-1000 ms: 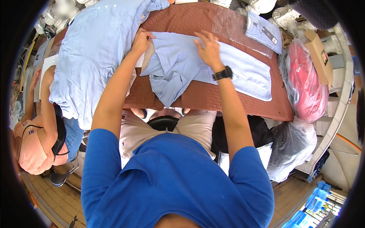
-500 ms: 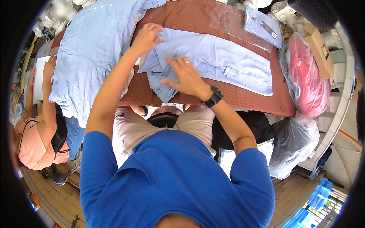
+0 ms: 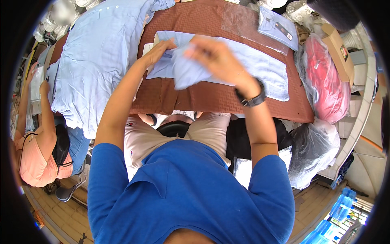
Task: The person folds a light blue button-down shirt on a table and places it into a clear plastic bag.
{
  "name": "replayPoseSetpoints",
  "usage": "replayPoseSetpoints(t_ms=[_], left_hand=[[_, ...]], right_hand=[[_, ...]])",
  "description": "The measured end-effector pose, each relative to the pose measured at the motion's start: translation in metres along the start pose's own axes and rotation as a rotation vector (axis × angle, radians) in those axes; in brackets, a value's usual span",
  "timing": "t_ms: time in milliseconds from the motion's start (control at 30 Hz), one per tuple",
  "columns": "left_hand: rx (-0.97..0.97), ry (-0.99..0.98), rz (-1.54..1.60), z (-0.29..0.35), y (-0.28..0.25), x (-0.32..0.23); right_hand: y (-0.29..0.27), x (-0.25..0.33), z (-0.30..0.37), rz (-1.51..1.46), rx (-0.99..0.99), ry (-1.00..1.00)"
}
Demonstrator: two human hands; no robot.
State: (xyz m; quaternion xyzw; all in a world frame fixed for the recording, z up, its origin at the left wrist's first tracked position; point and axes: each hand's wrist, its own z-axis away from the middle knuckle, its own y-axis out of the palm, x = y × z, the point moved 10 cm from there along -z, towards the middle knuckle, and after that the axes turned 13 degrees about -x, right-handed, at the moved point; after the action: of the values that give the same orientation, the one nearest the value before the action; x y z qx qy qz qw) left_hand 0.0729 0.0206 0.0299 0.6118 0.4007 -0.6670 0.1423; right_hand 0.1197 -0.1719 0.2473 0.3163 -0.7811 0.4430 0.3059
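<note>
A light blue shirt [image 3: 260, 67] lies spread on the brown table [image 3: 211, 97]. My left hand [image 3: 160, 51] presses flat on the shirt's left part, beside a pale card edge [image 3: 147, 49]. Blurred by motion, my right hand [image 3: 215, 57] is raised above the middle of the shirt, with a black watch on its wrist. It grips a fold of the shirt's near edge [image 3: 187, 75] and lifts it off the table.
A heap of light blue shirts [image 3: 97, 61] covers the table's left. A bagged folded shirt [image 3: 278, 26] and clear plastic lie at the far right. A red garment in plastic [image 3: 325, 81] and a cardboard box [image 3: 337, 49] sit right. A person in an orange top [image 3: 36, 158] sits left.
My right hand moved from the shirt's far side toward me, took hold of the near part of the shirt and raised it. My left hand stayed pressed on the left part.
</note>
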Motion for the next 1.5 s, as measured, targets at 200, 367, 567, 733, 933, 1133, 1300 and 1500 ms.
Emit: replayPoseSetpoints(t_ms=[200,367,567,733,933,1133,1300,1500], left_hand=[[0.198,-0.172,-0.087,-0.007,0.009,0.008],[0.257,0.124,-0.370,-0.007,0.024,-0.014],[0.265,-0.060,-0.388,-0.022,0.024,-0.002],[0.157,0.004,-0.399,-0.033,0.017,0.013],[0.299,-0.074,-0.338,-0.031,0.031,0.000],[0.252,-0.080,-0.217,-0.031,0.028,0.005],[0.179,0.054,-0.359,-0.052,0.016,0.027],[0.141,0.143,-0.406,-0.055,0.038,-0.005]], right_hand=[[-0.168,-0.098,-0.042,0.420,-0.375,0.085],[-0.205,-0.211,-0.006,0.373,-0.368,0.210],[-0.197,-0.273,0.057,0.717,-0.408,0.379],[-0.161,-0.301,0.078,0.670,-0.322,0.599],[-0.160,-0.305,0.079,0.758,-0.095,0.559],[-0.186,-0.231,0.038,-0.053,-0.404,0.486],[-0.192,-0.228,0.033,-0.045,-0.542,0.433],[-0.215,-0.287,0.103,0.770,-0.650,0.357]])
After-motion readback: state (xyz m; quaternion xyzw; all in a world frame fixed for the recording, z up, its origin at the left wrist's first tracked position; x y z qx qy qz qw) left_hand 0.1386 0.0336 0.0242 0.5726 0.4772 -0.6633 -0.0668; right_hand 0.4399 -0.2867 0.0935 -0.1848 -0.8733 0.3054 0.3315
